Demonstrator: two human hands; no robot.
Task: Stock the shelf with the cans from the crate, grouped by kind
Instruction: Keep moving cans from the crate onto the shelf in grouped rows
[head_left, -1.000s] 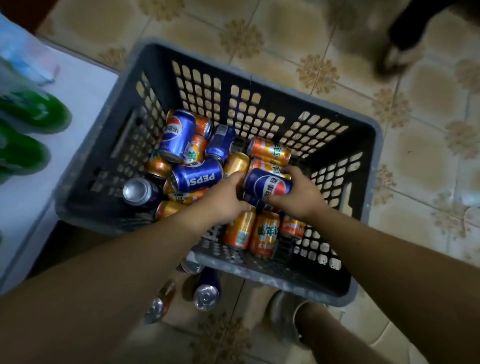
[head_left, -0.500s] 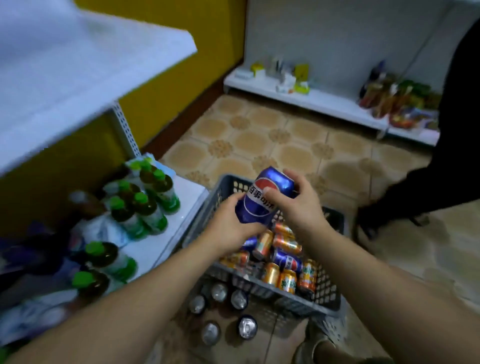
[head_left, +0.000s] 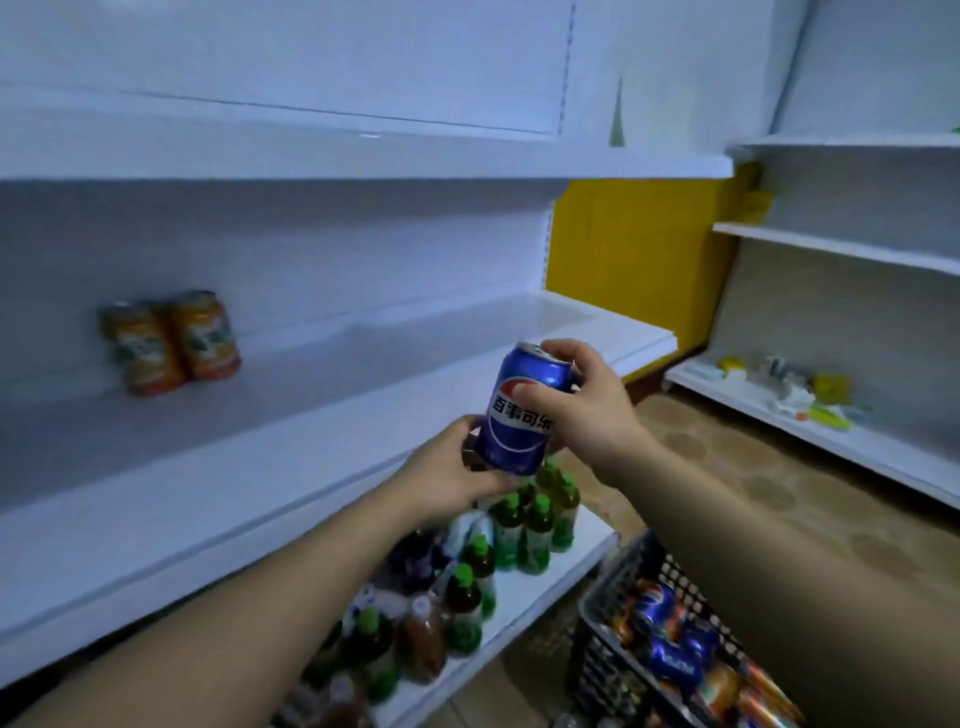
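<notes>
— Blue metal is seen at the centre of the frame: where exactly is the blue can (head_left: 521, 410) held?

— It is held in the air, tilted with its top leaning to the upper right, in front of the white middle shelf (head_left: 291, 415). It is gripped by both hands: the left hand (head_left: 457, 475) is closed around its base from the lower left, and the right hand (head_left: 576, 402) is closed over its upper part, with fingers (head_left: 558, 351) laid across the rim.

— What is found on that shelf?

— Two orange cans (head_left: 171, 340) are stood upright, touching side by side, at the left of the frame near the back panel. They are well apart from the held can and are blurred, so their labels cannot be read.

— And lower down?

— Below the hands, on the bottom shelf (head_left: 524, 597), green-capped bottles (head_left: 535, 525) are grouped upright, with darker bottles towards the bottom centre. At the lower right, the dark crate (head_left: 602, 639) is seen on the floor, with blue and orange cans (head_left: 675, 639) lying jumbled inside it.

— Anything further out?

— A yellow wall (head_left: 623, 260) is shown at the centre right, and a second white shelving unit (head_left: 841, 249) at the far right, with small blurred items (head_left: 779, 384) laid on its lowest board.
</notes>
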